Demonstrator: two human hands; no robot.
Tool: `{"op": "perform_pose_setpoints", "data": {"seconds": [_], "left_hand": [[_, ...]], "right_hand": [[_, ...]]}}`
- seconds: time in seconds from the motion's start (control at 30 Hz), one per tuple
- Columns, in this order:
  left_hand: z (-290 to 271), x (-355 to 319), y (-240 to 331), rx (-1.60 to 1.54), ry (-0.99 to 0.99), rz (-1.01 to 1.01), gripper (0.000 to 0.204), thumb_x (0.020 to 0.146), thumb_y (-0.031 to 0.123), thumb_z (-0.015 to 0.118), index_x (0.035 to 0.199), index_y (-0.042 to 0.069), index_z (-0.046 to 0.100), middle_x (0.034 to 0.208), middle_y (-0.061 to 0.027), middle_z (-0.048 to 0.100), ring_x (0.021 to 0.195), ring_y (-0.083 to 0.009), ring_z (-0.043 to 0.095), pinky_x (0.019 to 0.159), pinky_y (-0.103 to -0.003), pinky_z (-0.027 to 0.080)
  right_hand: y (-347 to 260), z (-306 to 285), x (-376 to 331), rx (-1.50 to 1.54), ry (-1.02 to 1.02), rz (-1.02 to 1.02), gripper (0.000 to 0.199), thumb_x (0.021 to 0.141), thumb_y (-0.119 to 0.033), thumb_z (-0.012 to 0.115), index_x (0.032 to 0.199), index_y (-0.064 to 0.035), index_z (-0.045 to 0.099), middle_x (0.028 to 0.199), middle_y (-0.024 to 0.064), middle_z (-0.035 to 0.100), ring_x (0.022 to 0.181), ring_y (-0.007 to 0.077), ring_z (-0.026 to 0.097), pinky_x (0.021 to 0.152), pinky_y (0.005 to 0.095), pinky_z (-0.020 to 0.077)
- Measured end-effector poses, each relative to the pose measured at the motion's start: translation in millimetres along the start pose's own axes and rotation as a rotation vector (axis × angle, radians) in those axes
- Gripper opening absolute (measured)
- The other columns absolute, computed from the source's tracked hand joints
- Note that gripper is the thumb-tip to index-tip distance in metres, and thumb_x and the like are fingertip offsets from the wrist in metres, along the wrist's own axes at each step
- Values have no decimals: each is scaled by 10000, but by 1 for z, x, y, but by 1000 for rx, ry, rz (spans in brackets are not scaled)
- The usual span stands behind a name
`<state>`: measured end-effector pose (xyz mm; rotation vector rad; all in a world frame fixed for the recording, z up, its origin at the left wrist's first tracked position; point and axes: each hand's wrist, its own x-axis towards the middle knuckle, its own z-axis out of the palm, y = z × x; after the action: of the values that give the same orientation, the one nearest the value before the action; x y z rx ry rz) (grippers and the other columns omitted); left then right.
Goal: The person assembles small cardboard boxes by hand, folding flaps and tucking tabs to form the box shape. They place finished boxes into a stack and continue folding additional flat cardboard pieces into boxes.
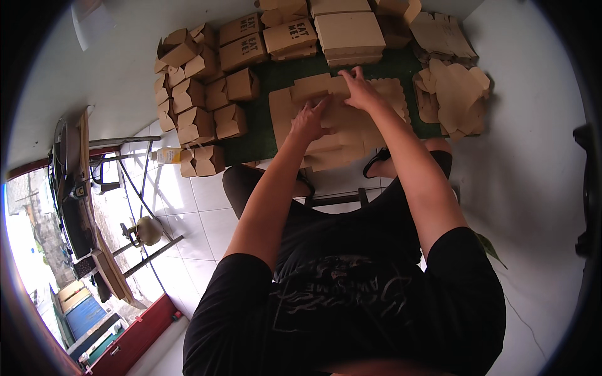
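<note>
Work in hand: a flat brown die-cut cardboard box blank (338,116) lay on the dark green mat (269,144) at twelve o'clock of the person, topmost of a stack of flat blanks.
Done so far: folded brown cardboard boxes (194,109) stood clustered at ten o'clock; closed ones were piled at the far edge (285,37).
Left to do: judging by the stack beneath and the loose brown blanks (454,94) at two o'clock, many remained unfolded.
Left hand (309,120): arm stretched forward, palm down, fingers pressing on the blank's near-left part, not clenched.
Right hand (360,91): arm reaching further, fingers spread flat on the blank's far panel; whether they pinched an edge cannot be told.
Nearby: a yellow plastic bottle (166,154) on the white tiled floor (200,200) at nine o'clock.
</note>
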<state>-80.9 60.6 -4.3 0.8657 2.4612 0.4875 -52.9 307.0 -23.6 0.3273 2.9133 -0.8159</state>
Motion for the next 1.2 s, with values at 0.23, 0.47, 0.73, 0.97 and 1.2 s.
{"op": "perform_pose_setpoints", "data": {"seconds": [0.23,0.47,0.73,0.97,1.2], "left_hand": [[-4,-4,8,-20,25,-38,1248,707,403,1067,1754,521,398,1509,-143,600,1462,-405,619,1096,-705,560],[8,-15,4,-11,76,2,1137,776,364,1033,1732,521,439,1528,-92,573,1509,-347,555,1104,-801,501],[7,-17,8,22,66,-40,1132,797,371,1021,1737,540,413,1550,-52,573,1516,-325,546,1116,-805,486],[7,-18,8,49,63,-49,1143,819,387,1008,1753,551,369,1585,-50,563,1530,-308,534,1135,-786,483],[4,-18,10,47,58,-61,1169,810,390,1015,1760,548,353,1574,-51,570,1522,-309,542,1127,-784,484]], "right_hand": [[12,3,8,66,-17,-79,988,707,-150,1051,1551,-210,543,1501,177,490,1309,443,678,1125,520,614],[15,8,24,47,-16,-16,916,690,-230,1081,1453,-161,580,1477,146,520,1320,406,673,1124,520,605],[-12,3,22,11,66,132,898,740,-329,1064,1465,-137,571,1532,191,586,1349,434,687,1102,540,605],[-30,15,19,-21,101,202,897,783,-371,1038,1514,-139,573,1538,212,579,1369,441,677,1116,555,595],[-13,21,26,55,129,189,750,791,-326,1034,1400,-142,637,1434,190,605,1342,445,653,1107,526,590]]}}
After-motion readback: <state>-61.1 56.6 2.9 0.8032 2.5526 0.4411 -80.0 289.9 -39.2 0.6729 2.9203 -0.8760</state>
